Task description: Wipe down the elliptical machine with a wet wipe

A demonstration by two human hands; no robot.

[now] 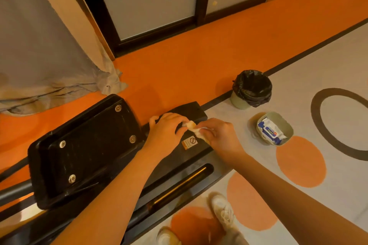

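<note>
Wet wipe [194, 128]: I see it bunched small and pale, held between my two hands just above the rear end of the elliptical machine [185, 153].
Left hand [166, 132]: its grip pinches the wipe's left end, fingers curled, over the black base cover.
Right hand [220, 137]: its grip pinches the other end, thumb and fingers closed on the wipe.
Step in hand: I judge I am opening or refolding the wipe before the next pass.
How to do it well: I would spread it flat to a fresh face, then press with a flat palm and stroke one way along the cover, skirting the warning sticker [189, 143] edges so they do not lift.
Pedal [83, 149]: black, bolted, to the left; it looks scuffed and may want firmer rubbing.
Rail slot [179, 183]: nearer me; a folded corner would reach into it.
Wipes pack [271, 130]: in a tray on the floor, right.
Bin [252, 89]: black-lined, beyond the pack, ready for the spent wipe.
</note>
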